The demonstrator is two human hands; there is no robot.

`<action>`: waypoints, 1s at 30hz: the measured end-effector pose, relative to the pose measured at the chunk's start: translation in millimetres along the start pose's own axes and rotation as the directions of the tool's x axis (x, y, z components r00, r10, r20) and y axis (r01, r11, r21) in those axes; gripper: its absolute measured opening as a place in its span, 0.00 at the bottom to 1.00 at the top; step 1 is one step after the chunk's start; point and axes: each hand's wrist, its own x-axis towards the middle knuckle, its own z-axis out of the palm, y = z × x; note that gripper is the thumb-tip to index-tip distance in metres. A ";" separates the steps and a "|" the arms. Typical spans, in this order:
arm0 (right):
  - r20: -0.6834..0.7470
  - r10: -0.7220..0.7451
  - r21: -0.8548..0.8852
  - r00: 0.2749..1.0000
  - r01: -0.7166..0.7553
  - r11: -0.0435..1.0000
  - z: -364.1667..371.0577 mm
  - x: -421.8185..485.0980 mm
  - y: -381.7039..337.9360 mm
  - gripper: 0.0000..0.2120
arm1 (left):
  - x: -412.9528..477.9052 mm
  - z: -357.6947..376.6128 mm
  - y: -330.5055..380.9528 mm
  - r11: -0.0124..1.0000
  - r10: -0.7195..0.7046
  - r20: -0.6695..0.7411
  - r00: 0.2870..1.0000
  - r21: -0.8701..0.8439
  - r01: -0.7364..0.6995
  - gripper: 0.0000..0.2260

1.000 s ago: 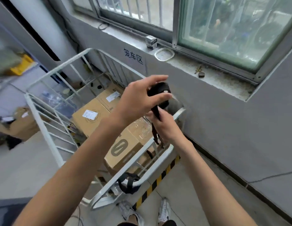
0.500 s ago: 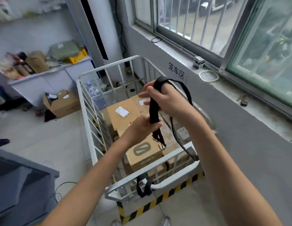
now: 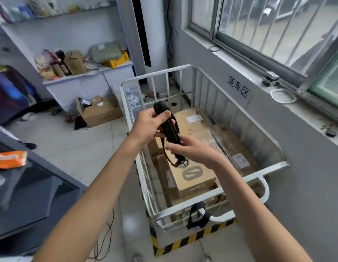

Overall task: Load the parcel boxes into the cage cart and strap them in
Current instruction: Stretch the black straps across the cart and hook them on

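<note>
Both hands now work the black strap (image 3: 169,127) above the cage cart (image 3: 211,191): half a second ago a loose loop of it hung toward the near rail, now it is gathered into a tight bundle. My left hand (image 3: 149,125) grips its far end, and my right hand (image 3: 192,150) curls round the near end. Parcel boxes (image 3: 190,174) already lie inside the cart, so I judge loading done and strapping not yet begun

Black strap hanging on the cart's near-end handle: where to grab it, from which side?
Likely best: take the black strap by its slack loop under the handle, from the near side: bars and boxes block the far side. First free a hand; left hand and right hand hold the coiled strap.
</note>
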 end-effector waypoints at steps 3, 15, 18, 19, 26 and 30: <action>-0.065 -0.032 0.004 0.997 0.033 0.999 33.1 21.3 -8.7 0.10 | 7.7 -41.0 -8.4 0.998 -0.045 -0.007 0.999 -0.053 0.044 0.09; -0.159 0.035 -0.216 0.987 -0.070 0.974 124.7 105.6 -45.6 0.07 | -15.8 -179.6 -49.3 0.654 0.225 -0.003 0.974 0.742 -0.149 0.22; -0.108 0.058 -0.387 0.993 -0.095 0.917 134.0 119.1 -52.1 0.05 | -9.0 -197.2 -46.5 0.649 0.260 0.367 0.893 0.618 -0.443 0.16; -0.073 0.065 -0.407 0.995 -0.089 0.909 136.2 124.5 -55.0 0.06 | -1.7 -200.5 -48.3 0.686 0.152 0.509 0.847 0.563 -0.461 0.24; -0.078 0.052 -0.470 0.996 -0.083 0.879 114.0 172.7 -56.3 0.04 | 82.3 -205.1 -75.6 0.681 -0.146 0.675 0.724 0.599 -0.421 0.25; -0.277 0.134 -0.363 0.952 -0.233 0.902 87.6 210.1 -33.3 0.13 | 144.1 -201.5 -83.4 0.564 -0.158 0.655 0.739 0.674 -0.477 0.08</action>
